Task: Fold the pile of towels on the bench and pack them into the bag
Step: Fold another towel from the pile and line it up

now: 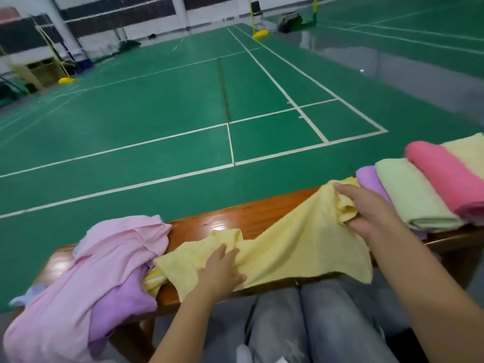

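Observation:
A yellow towel [296,239] lies stretched across the glossy wooden bench [235,218]. My left hand [220,268] grips its bunched near-left edge. My right hand [366,208] pinches a crumpled fold at its far-right end. On the left sits a loose pile with a pink towel [104,258] over a purple towel [123,302]. On the right lie folded towels: purple [368,179], light green [411,195], pink [445,176] and pale yellow [468,150]. No bag is in view.
Beyond the bench spreads a green badminton court floor [183,100] with white lines. Yellow net posts [258,34] stand far back. My knees in grey jeans [314,318] are right against the bench's near edge.

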Tool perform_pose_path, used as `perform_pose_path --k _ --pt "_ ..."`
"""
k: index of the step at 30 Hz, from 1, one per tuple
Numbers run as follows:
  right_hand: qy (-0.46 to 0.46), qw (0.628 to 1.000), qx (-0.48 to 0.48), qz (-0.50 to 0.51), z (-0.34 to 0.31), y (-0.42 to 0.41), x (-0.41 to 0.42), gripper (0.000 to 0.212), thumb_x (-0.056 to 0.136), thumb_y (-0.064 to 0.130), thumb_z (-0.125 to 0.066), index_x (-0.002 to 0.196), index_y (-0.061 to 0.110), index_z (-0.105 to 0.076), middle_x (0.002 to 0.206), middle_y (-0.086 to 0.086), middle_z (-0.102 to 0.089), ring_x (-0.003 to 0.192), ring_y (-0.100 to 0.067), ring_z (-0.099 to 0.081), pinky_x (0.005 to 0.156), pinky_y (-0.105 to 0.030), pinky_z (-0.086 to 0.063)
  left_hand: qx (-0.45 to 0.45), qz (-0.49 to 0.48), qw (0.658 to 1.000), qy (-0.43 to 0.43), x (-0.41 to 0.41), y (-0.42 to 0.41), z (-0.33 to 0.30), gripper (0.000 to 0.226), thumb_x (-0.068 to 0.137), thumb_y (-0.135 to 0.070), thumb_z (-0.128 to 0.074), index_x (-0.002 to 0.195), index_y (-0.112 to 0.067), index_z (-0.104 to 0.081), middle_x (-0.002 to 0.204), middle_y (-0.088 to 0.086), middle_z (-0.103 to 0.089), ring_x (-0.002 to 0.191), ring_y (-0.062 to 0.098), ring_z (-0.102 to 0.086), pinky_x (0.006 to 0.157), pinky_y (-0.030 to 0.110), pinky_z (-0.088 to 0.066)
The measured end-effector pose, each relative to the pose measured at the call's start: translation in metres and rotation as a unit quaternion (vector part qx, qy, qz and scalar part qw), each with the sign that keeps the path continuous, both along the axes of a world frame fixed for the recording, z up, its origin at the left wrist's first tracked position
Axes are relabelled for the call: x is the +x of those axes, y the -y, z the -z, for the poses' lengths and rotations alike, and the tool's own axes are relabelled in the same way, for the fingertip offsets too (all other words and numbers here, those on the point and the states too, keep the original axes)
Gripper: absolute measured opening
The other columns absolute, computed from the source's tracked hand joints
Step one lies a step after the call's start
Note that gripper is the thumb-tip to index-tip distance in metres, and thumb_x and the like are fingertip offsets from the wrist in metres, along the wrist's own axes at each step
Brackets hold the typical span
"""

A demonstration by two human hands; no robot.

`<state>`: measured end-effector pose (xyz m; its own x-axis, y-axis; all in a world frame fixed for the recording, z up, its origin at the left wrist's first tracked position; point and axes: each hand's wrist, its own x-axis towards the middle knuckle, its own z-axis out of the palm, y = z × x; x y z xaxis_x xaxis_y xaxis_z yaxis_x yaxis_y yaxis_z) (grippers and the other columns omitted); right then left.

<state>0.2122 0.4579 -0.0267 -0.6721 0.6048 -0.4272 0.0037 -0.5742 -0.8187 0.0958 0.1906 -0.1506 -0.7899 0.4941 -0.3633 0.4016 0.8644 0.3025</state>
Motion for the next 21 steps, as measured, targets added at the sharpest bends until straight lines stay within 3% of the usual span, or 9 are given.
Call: perform_pose_path --k 2,4,9,12,14,16,19,21 --pt "-0.028 1.000 0.003 -0.007 -0.007 -0.003 -0.008 0.009 0.092 0.007 -0.058 0.100 0.003 -0.060 0.089 -0.010 -0.066 0.078 -0.019 -0.065 0.068 -0.034 -0.054 0.090 -0.054 0.994 -0.021 0.001 0.009 0.000 0.069 0.091 -0.030 -0.064 0.149 -0.030 -0.028 0.159 0.001 -0.018 0.143 0.021 -0.028 0.115 0.035 -0.030" --pt "-0.036 0.999 0.023 -0.025 -0.007 -0.001 -0.016 0.028 0.090 0.005 -0.061 0.117 0.001 -0.056 0.101 -0.013 -0.066 0.087 -0.021 -0.066 0.073 -0.035 -0.056 0.126 -0.096 0.987 -0.039 -0.001 0.019 -0.003 0.064 0.090 -0.020 -0.065 0.146 -0.028 -0.035 0.155 0.001 -0.029 0.137 0.020 -0.037 0.110 0.028 -0.033" --pt "0.095 0.969 0.175 -0.148 0.027 0.017 -0.021 0.092 0.074 0.007 -0.079 0.147 0.023 -0.026 0.137 -0.011 -0.049 0.115 -0.028 -0.056 0.099 -0.049 -0.046 0.092 -0.165 0.979 -0.075 -0.007 0.041 -0.007 0.030 0.094 -0.015 -0.056 0.124 -0.014 -0.060 0.131 0.004 -0.053 0.110 0.017 -0.054 0.095 0.021 -0.040" --pt "0.146 0.922 0.281 -0.223 0.046 0.033 -0.017 0.114 0.069 0.001 -0.081 0.152 0.031 -0.009 0.153 -0.006 -0.029 0.135 -0.027 -0.035 0.109 -0.042 -0.035 0.093 -0.164 0.977 -0.096 -0.009 0.046 -0.015 0.020 0.095 -0.017 -0.055 0.108 -0.011 -0.069 0.115 0.006 -0.064 0.091 0.013 -0.053 0.084 0.021 -0.041" --pt "0.178 0.892 0.339 -0.242 0.053 0.042 -0.016 0.107 0.075 -0.004 -0.074 0.152 0.029 -0.008 0.153 -0.003 -0.031 0.136 -0.026 -0.035 0.104 -0.038 -0.038 0.117 -0.184 0.970 -0.103 -0.009 0.046 -0.027 0.022 0.097 -0.019 -0.052 0.111 -0.010 -0.067 0.113 0.006 -0.067 0.092 0.017 -0.057 0.081 0.024 -0.041" --pt "0.183 0.885 0.369 -0.217 0.055 0.044 -0.015 0.082 0.084 -0.001 -0.066 0.149 0.025 -0.023 0.143 -0.003 -0.046 0.127 -0.024 -0.046 0.095 -0.034 -0.043 0.164 -0.220 0.955 -0.108 -0.007 0.046 -0.046 0.022 0.100 -0.019 -0.047 0.114 -0.011 -0.063 0.107 0.007 -0.066 0.099 0.026 -0.059 0.079 0.027 -0.038" --pt "0.154 0.892 0.393 -0.164 0.041 0.042 -0.016 0.040 0.093 0.010 -0.057 0.130 0.024 -0.050 0.123 0.000 -0.060 0.103 -0.014 -0.056 0.084 -0.030 -0.048 0.252 -0.277 0.919 -0.126 -0.006 0.043 -0.077 0.012 0.102 -0.017 -0.042 0.097 -0.017 -0.052 0.085 0.000 -0.054 0.088 0.021 -0.049 0.075 0.028 -0.033" --pt "0.106 0.915 0.367 -0.132 0.027 0.042 -0.020 0.027 0.094 0.010 -0.055 0.118 0.022 -0.057 0.111 0.001 -0.063 0.092 -0.009 -0.058 0.076 -0.026 -0.050 0.304 -0.301 0.892 -0.144 -0.007 0.040 -0.096 0.013 0.102 -0.018 -0.040 0.100 -0.016 -0.053 0.092 0.001 -0.053 0.089 0.019 -0.045 0.075 0.029 -0.032"
